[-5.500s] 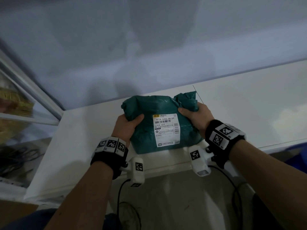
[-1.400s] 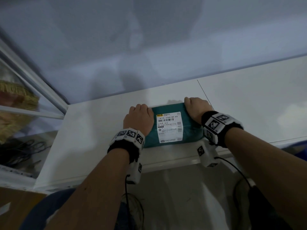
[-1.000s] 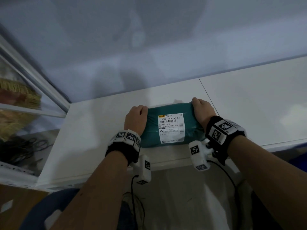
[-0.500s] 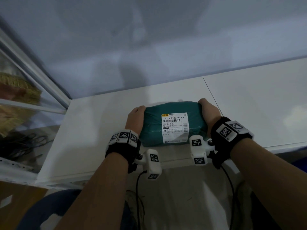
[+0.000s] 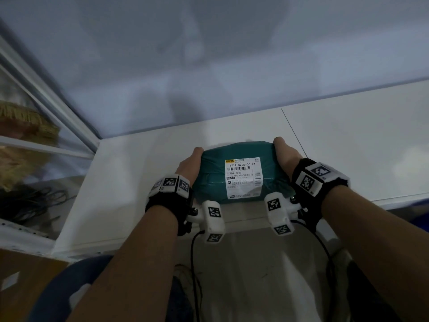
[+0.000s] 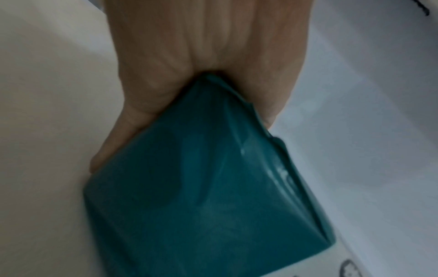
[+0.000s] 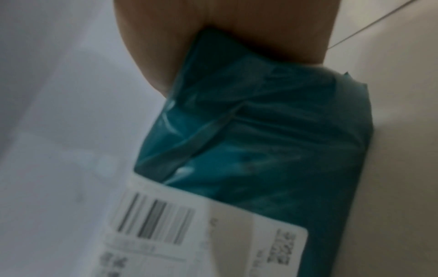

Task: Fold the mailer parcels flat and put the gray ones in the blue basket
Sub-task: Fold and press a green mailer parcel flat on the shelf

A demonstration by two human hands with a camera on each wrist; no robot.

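Observation:
A teal mailer parcel (image 5: 216,175) with a white shipping label (image 5: 242,177) sits folded into a compact block near the front edge of the white table (image 5: 139,182). My left hand (image 5: 188,162) grips its left end and my right hand (image 5: 285,154) grips its right end. In the left wrist view the left hand (image 6: 201,46) wraps round the parcel's folded end (image 6: 201,196); its fingertips are hidden behind the plastic. The right wrist view shows the right hand (image 7: 154,46) clasping the other end of the parcel (image 7: 272,140), with the label's barcode (image 7: 154,221) in front.
A glass-fronted cabinet (image 5: 34,135) stands at the left, with dark cables (image 5: 27,203) below it. A grey wall (image 5: 232,54) backs the table. A seam (image 5: 292,131) divides the tabletop. A strip of dark blue (image 5: 415,216) shows under the table's right edge.
Both hands have moved off the parcel's top and now hold its two ends. The loose ends seen 5.5 s ago are tucked in, and the parcel sits slightly nearer the front edge.

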